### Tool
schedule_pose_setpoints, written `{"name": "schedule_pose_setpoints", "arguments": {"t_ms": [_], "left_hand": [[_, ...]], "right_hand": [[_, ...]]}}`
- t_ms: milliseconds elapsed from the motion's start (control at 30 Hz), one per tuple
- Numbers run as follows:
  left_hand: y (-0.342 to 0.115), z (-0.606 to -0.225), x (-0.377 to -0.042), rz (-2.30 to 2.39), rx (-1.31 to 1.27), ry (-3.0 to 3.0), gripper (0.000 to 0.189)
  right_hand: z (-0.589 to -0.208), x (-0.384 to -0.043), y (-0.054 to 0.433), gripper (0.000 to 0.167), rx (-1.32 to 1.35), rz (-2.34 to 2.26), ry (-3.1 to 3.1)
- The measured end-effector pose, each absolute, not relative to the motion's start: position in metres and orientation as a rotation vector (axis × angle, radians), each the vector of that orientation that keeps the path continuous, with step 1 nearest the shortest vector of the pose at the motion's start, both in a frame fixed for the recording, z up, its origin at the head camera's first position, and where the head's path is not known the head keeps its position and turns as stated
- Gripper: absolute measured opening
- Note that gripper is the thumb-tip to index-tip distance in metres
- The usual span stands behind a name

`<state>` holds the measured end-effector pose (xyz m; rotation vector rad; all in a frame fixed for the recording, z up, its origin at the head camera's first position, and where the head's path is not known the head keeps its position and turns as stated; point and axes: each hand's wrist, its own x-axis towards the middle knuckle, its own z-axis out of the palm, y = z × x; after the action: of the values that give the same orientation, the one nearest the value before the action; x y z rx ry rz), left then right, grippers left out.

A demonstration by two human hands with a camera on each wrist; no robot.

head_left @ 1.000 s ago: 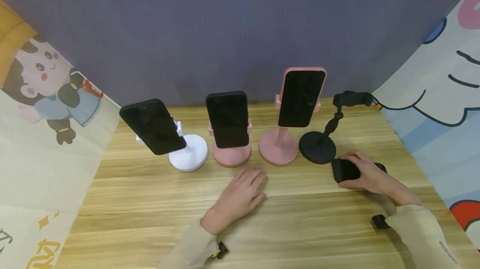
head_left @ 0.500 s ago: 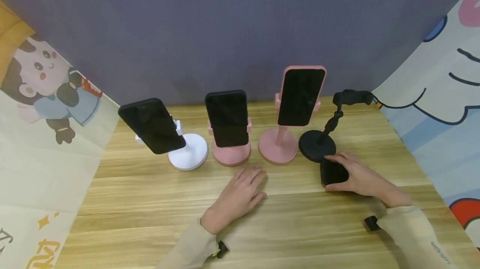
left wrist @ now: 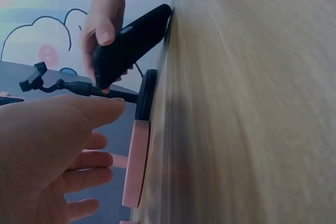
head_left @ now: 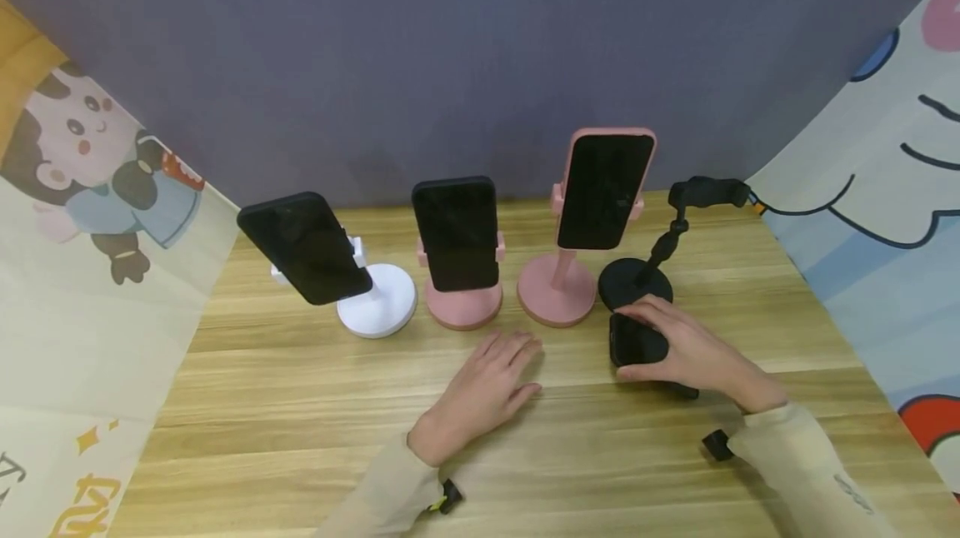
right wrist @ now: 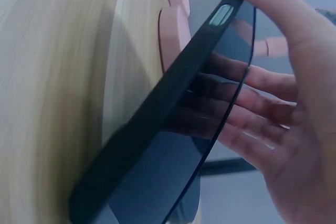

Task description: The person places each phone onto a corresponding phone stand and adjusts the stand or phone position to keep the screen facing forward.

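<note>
My right hand grips a black smartphone by its long edges, thumb on one side and fingers on the other. The phone is tilted: in the left wrist view its raised end is off the table, while its other end is at or close to the surface. Just behind it stands a black phone stand with a bare clamp. My left hand is low over the table with relaxed fingers, holding nothing. It is nearest to the pink stand bases.
A white stand bears a tilted black phone. One pink stand bears a phone, and the taller pink one bears a pink-rimmed phone. A grey wall backs the wooden table; printed panels flank it.
My right hand has moved left with the phone, to in front of the black stand, and the phone's near-left end has lifted. My left hand has barely moved.
</note>
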<state>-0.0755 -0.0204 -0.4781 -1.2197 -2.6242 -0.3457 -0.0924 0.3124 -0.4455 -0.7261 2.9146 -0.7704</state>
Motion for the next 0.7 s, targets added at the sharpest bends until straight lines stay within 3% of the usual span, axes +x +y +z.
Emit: {"name": "schedule_pose_setpoints", "arguments": {"t_ms": [700], "left_hand": [[-0.008,-0.469,-0.073,-0.456,-1.259,-2.635,0.063]], "right_hand": [[-0.436,-0.088,0.265,0.077,-0.916,-1.066,2.948]]}}
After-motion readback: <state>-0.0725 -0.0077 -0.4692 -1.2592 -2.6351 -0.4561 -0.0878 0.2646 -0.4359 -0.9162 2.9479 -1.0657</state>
